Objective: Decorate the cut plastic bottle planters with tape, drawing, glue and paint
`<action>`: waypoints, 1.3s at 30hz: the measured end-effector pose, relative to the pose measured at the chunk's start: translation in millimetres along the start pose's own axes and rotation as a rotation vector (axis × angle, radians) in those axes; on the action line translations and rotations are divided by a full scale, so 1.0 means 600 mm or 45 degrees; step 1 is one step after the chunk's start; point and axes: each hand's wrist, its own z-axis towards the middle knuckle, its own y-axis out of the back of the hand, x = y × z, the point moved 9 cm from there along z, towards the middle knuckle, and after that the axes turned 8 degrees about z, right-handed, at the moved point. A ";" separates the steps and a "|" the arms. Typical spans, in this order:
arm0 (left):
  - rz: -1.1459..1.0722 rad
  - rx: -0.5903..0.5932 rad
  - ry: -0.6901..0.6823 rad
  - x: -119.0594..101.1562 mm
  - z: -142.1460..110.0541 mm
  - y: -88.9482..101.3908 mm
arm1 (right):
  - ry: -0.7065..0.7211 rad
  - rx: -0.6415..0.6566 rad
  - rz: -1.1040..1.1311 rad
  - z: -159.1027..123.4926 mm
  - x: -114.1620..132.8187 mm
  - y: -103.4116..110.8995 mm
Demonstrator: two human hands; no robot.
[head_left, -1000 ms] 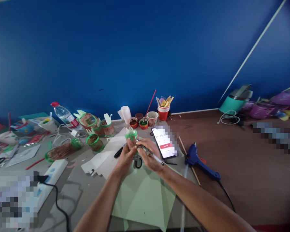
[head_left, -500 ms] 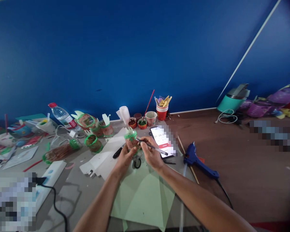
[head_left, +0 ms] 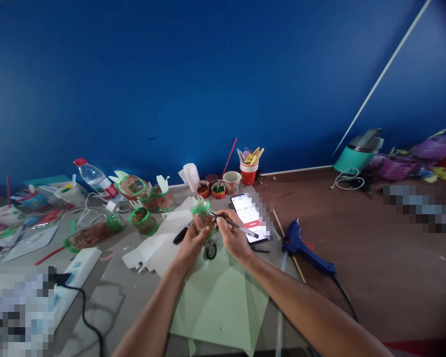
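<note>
My left hand [head_left: 194, 243] is closed around a small clear cup [head_left: 201, 216] painted brown, with a green rim and pale paper points on top. In my right hand [head_left: 235, 237] is a pen [head_left: 241, 228], its tip at the cup's side and its dark end pointing to the lower right. Just below the cup lie black scissor handles [head_left: 210, 252]; their blades are hidden. A black marker [head_left: 182, 233] rests left of my left hand on white paper [head_left: 156, 248]. Pale green paper [head_left: 215, 302] spreads beneath my wrists.
A phone [head_left: 250, 218] with a running timer lies right of my hands. Farther right is a blue glue gun [head_left: 306, 250] beside a wooden stick [head_left: 299, 267]. Similar painted cups [head_left: 144, 220], a water bottle [head_left: 96, 179] and a power strip [head_left: 78, 272] are leftward. Paint cups [head_left: 218, 191] stand behind.
My right hand has tilted the pen slightly, its rear end swinging rightward, while the tip stays at the cup. The whole view has shifted a little. My left hand keeps its hold.
</note>
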 end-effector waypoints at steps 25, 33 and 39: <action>-0.007 -0.024 0.023 0.001 -0.001 0.003 | -0.036 0.020 0.015 0.003 0.004 -0.001; -0.039 -0.021 0.030 0.005 -0.001 0.003 | -0.013 0.006 0.025 0.004 0.005 0.000; 0.018 -0.019 0.014 0.000 -0.002 0.004 | -0.013 0.019 0.002 0.004 0.004 -0.001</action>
